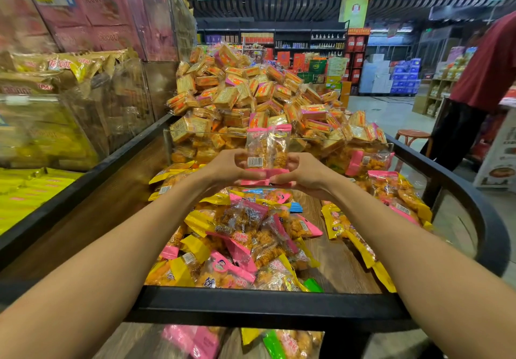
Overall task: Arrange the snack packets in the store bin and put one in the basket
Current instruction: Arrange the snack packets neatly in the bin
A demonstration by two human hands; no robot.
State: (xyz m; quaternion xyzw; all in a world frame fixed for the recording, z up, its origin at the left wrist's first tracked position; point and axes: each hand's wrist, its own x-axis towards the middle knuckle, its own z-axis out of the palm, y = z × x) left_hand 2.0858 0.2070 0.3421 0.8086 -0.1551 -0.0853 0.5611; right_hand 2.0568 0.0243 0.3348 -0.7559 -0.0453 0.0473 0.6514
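Both my hands hold a small stack of pink-edged snack packets (267, 149) upright above the store bin (268, 300). My left hand (229, 167) grips the stack's left side, my right hand (303, 173) its right side, fingers curled round the lower pink edges. Below them, a loose heap of pink and yellow snack packets (245, 235) lies on the bin's wooden floor. More of these packets (391, 191) lie along the bin's right side. No basket is in view.
Behind a clear divider (279, 135), a tall pile of orange cracker packs (251, 93) fills the far section. Shelves of yellow and pink packs (55, 79) stand on the left. A person in a red shirt (485, 79) stands at right beside a wooden stool (413, 136).
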